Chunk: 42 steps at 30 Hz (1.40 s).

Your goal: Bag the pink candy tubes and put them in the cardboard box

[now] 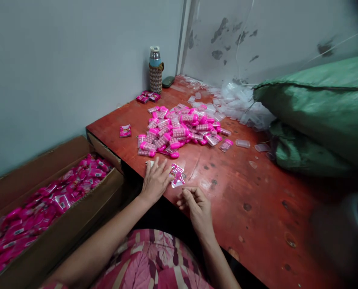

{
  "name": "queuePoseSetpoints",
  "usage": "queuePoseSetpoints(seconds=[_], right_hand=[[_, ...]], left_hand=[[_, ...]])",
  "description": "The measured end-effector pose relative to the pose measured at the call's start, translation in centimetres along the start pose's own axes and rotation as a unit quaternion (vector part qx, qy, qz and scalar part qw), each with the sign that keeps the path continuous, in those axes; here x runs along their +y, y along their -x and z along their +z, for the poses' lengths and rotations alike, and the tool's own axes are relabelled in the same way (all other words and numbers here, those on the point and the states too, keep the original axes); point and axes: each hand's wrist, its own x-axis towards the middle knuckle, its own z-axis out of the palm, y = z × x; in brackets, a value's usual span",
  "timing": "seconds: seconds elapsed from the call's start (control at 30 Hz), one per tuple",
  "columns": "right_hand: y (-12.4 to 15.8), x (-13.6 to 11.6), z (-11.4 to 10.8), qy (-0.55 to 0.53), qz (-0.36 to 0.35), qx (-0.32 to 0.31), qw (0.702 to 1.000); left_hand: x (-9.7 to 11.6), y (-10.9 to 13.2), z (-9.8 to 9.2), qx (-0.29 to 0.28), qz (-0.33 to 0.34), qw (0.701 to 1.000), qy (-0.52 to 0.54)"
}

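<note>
My left hand (155, 181) lies on the near edge of the table, fingers stretched out and spread. Beside its fingertips is a small pink and white printed sticker or label (177, 175), flat on the wood. A pale scrap shows just beyond its fingers. To the right, my right hand (198, 209) hovers at the table edge, thumb and fingers curled together; what they hold, if anything, is too small to make out. Beyond both hands lies a heap of clear plastic boxes with bright pink caps (179, 130), filled with small pink balls.
An open cardboard box (106, 192) full of pink packets (58, 196) stands at the left. On the red table (245, 249) are clear plastic cases (242, 143), loose pink packets (125, 131) and a bottle in a knitted sleeve (156, 76). A large green sack (320, 116) bulges at the right.
</note>
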Motion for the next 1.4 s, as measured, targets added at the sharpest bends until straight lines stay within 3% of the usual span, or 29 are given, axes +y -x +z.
queuePoseSetpoints(seconds=[0.13,0.4,0.67,0.9,0.97,1.03,1.1,1.17,1.27,1.33,1.4], right_hand=[[-0.2,0.1,-0.4,0.017,0.001,0.005,1.0],[-2.0,-0.3,-0.8,0.066,-0.031,0.009,0.997],[-1.6,-0.2,-1.4,0.073,-0.037,0.004,0.997],[-3.8,0.4,-0.6,0.036,-0.069,0.074,0.994],[-4.7,0.3,-0.4,-0.01,-0.052,0.06,0.997],[-5.6,0.0,-0.6,-0.059,-0.022,0.036,0.997],[-6.2,-0.5,-1.1,-0.088,-0.006,0.013,0.996],[-6.6,-1.0,-1.6,-0.094,0.003,-0.018,0.995],[-6.9,-1.7,-2.2,-0.049,0.011,-0.076,0.996],[-7.4,-2.2,-2.8,0.059,0.003,-0.09,0.994],[-8.7,-2.9,-3.9,0.227,-0.013,-0.039,0.973]], left_hand=[[-0.7,-0.6,1.4,0.0,0.04,0.997,-0.072],[-0.6,-0.4,1.9,0.01,0.058,0.996,-0.065],[-0.4,-0.5,1.9,0.019,0.051,0.996,-0.069],[0.1,0.3,1.9,0.093,0.118,0.986,-0.067],[0.6,0.4,1.8,0.095,0.136,0.985,-0.036],[1.2,0.1,1.5,0.077,0.117,0.99,0.032],[1.8,-0.4,1.1,0.041,0.011,0.99,0.135],[2.3,-1.0,0.7,-0.04,-0.122,0.958,0.256],[2.8,-1.7,0.5,-0.183,-0.243,0.853,0.424],[3.0,-1.8,0.7,-0.216,-0.283,0.793,0.495],[3.0,-1.8,1.0,-0.198,-0.313,0.767,0.524]])
